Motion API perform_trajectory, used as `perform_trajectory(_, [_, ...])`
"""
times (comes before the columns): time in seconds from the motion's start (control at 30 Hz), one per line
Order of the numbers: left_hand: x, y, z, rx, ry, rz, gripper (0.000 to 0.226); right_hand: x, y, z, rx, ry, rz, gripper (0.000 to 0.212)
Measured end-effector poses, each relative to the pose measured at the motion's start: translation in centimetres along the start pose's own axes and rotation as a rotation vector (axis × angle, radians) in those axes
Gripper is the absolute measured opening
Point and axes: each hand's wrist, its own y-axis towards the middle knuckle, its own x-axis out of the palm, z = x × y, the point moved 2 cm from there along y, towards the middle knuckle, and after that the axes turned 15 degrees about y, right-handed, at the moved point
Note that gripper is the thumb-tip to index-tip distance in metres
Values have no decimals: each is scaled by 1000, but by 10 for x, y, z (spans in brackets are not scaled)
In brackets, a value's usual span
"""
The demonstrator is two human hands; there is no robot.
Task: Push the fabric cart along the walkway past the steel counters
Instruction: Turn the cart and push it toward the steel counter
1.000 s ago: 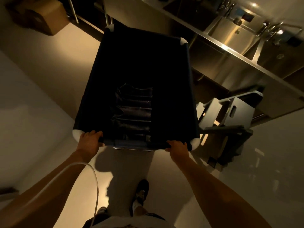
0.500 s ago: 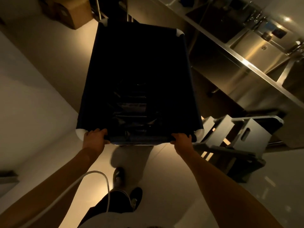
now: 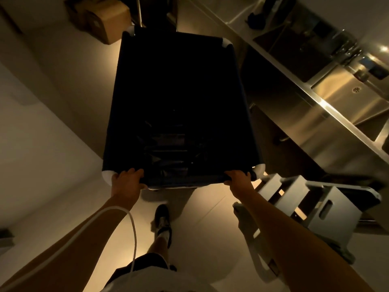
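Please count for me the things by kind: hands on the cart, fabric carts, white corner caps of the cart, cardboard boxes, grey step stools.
Hands on the cart: 2 (left hand, right hand)
Fabric cart: 1
White corner caps: 4
Cardboard box: 1
Grey step stool: 1
Total: 9

Single head view, steeply down and forward; close over the fabric cart (image 3: 179, 98).

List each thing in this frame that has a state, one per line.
Dark fabric cart with white corner caps: upright, gripped at near rim.
Left hand: shut on rim.
Right hand: shut on rim.
Steel counter sink basin: looks empty.
Brown cardboard box: closed, on floor.
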Motion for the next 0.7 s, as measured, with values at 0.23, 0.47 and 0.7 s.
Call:
perform_trajectory(0.23, [-26,58,8,-27,3,-81,38,-38,74,-26,-22,-82,-57,46])
perform_trajectory(0.47, [-44,104,10,-48,-113,-30,25,-63,136,-54,-59,-117,-51,44])
perform_trajectory(0.7, [-51,139,10,-111,-89,33,26,-78,183,-73,-112,-172,-39,46])
